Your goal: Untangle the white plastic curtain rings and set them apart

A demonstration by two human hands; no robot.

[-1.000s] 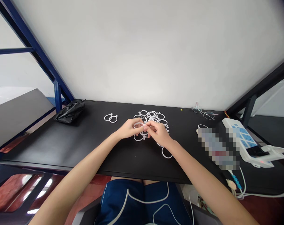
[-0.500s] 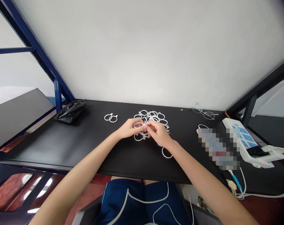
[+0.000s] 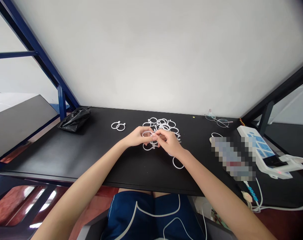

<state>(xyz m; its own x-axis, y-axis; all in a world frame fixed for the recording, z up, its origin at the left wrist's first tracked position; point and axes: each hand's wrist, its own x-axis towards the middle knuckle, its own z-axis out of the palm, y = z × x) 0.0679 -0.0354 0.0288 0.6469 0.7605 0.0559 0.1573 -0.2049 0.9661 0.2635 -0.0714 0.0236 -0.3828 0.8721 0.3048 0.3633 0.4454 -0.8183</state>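
Observation:
My left hand (image 3: 137,137) and my right hand (image 3: 169,141) meet over the middle of the black table (image 3: 78,156). Both pinch one white plastic ring (image 3: 147,133) between their fingertips. Just behind and under the hands lies a pile of several white rings (image 3: 163,125). One loose ring (image 3: 177,163) lies by my right wrist. A joined pair of rings (image 3: 118,126) sits apart to the left.
A crumpled black bag (image 3: 75,119) lies at the back left. Glasses (image 3: 217,120) rest at the back right. A white power strip (image 3: 262,151) with cables and a blurred object (image 3: 231,158) occupy the right side. Blue metal framing (image 3: 41,56) rises at the left.

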